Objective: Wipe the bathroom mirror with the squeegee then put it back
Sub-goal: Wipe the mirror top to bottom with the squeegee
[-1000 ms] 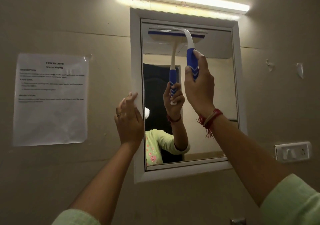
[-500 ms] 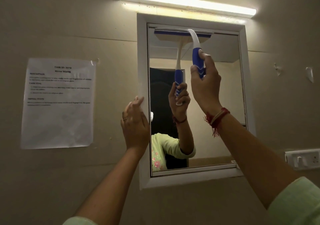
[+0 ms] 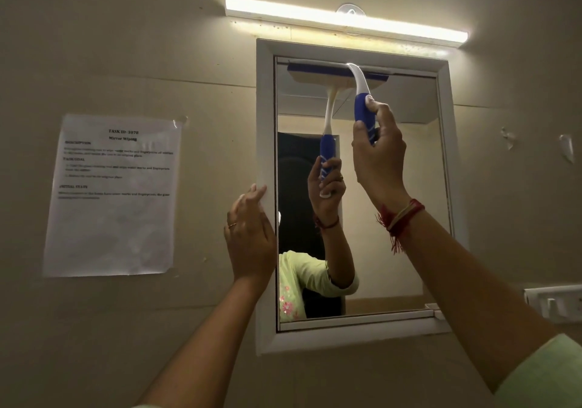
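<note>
A white-framed mirror [image 3: 409,218] hangs on the beige wall. The squeegee [image 3: 362,105] has a white neck and a blue handle; its blade lies flat against the glass at the mirror's top edge. My right hand [image 3: 378,159] is closed around the blue handle, just below the blade. My left hand [image 3: 248,234] rests flat on the mirror's left frame at mid height, fingers wrapped over its edge. The glass reflects the squeegee, my arm and a light green sleeve.
A lit tube light [image 3: 346,20] runs just above the mirror. A printed task sheet [image 3: 113,193] is taped to the wall on the left. A white switch and socket plate [image 3: 554,303] sits at the right edge, level with the mirror's bottom.
The whole scene has shifted right and down in the view as my head turned. The squeegee stays at the mirror's top edge and both hands keep their grips.
</note>
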Demonstrator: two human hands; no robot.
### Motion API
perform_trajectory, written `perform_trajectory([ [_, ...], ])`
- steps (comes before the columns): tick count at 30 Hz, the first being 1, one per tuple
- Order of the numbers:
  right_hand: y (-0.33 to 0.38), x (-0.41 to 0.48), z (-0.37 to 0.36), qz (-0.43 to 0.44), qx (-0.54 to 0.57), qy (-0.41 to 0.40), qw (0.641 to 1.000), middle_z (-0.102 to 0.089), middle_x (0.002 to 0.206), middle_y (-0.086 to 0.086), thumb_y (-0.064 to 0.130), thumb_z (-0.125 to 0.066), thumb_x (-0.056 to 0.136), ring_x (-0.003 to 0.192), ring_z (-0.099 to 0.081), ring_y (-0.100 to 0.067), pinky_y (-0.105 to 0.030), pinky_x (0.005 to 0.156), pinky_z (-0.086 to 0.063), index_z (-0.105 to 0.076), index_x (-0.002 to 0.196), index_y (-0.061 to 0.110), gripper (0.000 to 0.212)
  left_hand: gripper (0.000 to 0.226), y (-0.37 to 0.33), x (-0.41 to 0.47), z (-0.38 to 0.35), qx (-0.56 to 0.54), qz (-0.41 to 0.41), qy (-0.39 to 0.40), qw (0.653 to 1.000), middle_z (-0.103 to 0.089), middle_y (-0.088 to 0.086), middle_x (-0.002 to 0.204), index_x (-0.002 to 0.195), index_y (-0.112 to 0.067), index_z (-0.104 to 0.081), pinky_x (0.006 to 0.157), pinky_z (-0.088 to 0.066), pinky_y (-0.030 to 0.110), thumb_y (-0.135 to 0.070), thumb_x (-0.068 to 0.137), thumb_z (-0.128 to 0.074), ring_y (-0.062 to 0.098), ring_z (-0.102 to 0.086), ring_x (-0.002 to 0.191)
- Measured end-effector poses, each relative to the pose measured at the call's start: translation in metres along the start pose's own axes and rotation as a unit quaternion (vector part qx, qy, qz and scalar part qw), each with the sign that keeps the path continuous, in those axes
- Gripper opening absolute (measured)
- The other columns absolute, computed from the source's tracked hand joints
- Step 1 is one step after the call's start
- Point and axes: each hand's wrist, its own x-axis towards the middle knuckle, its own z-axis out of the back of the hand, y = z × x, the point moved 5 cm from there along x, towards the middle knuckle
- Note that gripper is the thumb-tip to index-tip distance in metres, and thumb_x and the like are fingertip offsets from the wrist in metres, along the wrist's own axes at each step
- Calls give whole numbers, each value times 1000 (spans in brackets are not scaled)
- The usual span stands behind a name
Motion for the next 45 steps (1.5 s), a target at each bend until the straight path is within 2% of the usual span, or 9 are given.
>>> perform_trajectory([
  [3,5,0,0,-6,-4,2,1000,-58,125,-6,20,-50,93,106,-57,-17,-15,83,-45,-47,127,14,34,30,0,0,-1,0,-1,0,1000,-58,11,124,123,-24,-42,93,-44,43,-26,97,-27,29,-50,117],
  [6,13,-2,-1,3,-11,7,1000,-58,125,-6,19,-51,93,108,-58,-19,-21,88,-47,-49,127,13,35,30,2,0,-1,-4,0,-4,1000,-58,10,124,123,-23,-42,95,-45,43,-24,97,-28,28,-50,118],
  [12,22,-4,-7,21,-50,-2,999,-59,126,-4,21,-50,94,112,-58,-20,-19,88,-43,-48,130,13,38,29,0,0,0,-4,1,-8,1000,-59,10,123,123,-22,-43,94,-46,46,-23,97,-29,29,-51,117],
  [17,19,-10,-15,48,-110,-13,993,-62,122,-6,24,-46,95,107,-61,-24,-34,92,-50,-44,133,13,40,29,1,0,-1,-14,-2,-7,1000,-58,10,124,123,-24,-42,93,-46,46,-24,97,-28,28,-51,118],
  [21,17,-15,-19,80,-165,-10,983,-63,118,-11,26,-45,94,103,-63,-28,-39,91,-52,-38,137,10,46,28,3,0,0,-17,1,-11,1000,-59,10,122,122,-24,-42,93,-46,45,-25,98,-29,28,-51,117],
  [32,15,-24,-14,70,-230,36,970,-62,115,-14,23,-45,94,100,-63,-27,-34,90,-50,-22,144,14,56,28,5,0,-2,-15,-2,-12,1000,-58,10,123,123,-24,-42,95,-45,41,-21,98,-31,27,-50,117],
  [38,14,-44,-6,70,-224,51,971,-61,111,-19,22,-45,94,95,-62,-30,-42,87,-53,-19,144,14,57,29,3,0,-2,-8,4,-8,1000,-58,8,124,123,-22,-44,94,-42,37,-21,98,-30,26,-49,117],
  [42,10,-60,-1,68,-215,59,972,-60,110,-20,23,-46,94,93,-62,-30,-43,84,-54,-18,145,14,59,30,2,0,-2,-16,10,-9,1000,-58,9,123,124,-20,-45,94,-45,45,-22,98,-29,27,-49,117],
  [45,9,-73,3,66,-200,60,976,-61,105,-19,22,-46,94,90,-62,-27,-40,83,-54,-19,144,14,58,30,2,0,-2,-18,6,-11,1000,-59,10,122,123,-21,-44,92,-46,46,-24,98,-28,28,-50,116],
])
